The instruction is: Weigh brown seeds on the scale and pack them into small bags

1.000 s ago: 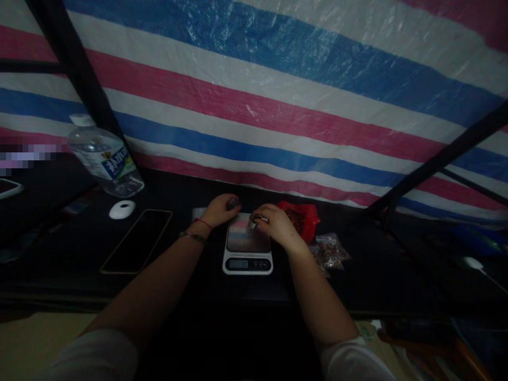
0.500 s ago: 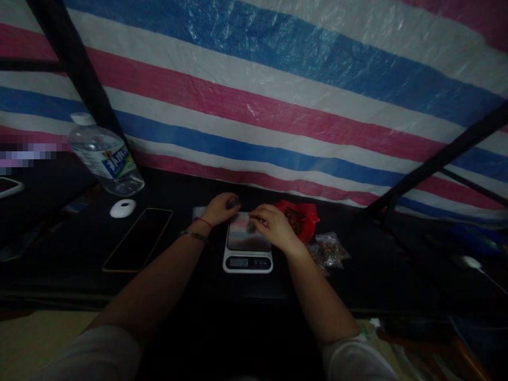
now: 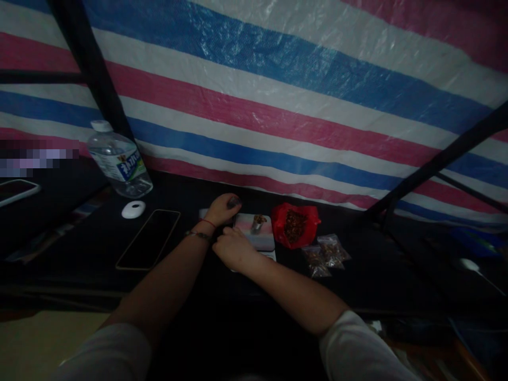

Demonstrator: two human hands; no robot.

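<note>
A white kitchen scale (image 3: 265,242) lies on the dark table, its display covered by my right hand. On its plate is a small silvery cup (image 3: 256,228) with brown bits at its top. My left hand (image 3: 220,210), behind the scale's left side, has its fingers closed around a small dark greyish thing (image 3: 234,202) too dim to name. My right hand (image 3: 237,248) is curled over the scale's front left, close to my left wrist; what its fingers hold, if anything, is hidden. A red bag (image 3: 281,225) of brown dried shreds stands open right of the scale.
Two small clear zip bags (image 3: 333,251) with brown bits lie at the right. Left of my arms are a phone (image 3: 149,239), a white oval case (image 3: 134,209) and a clear plastic bottle (image 3: 121,163). A striped sheet (image 3: 254,111) hangs behind the table.
My right hand has let go of the silvery cup, which now rests on the scale, and has moved left and nearer to me. My left hand stays in about the same place.
</note>
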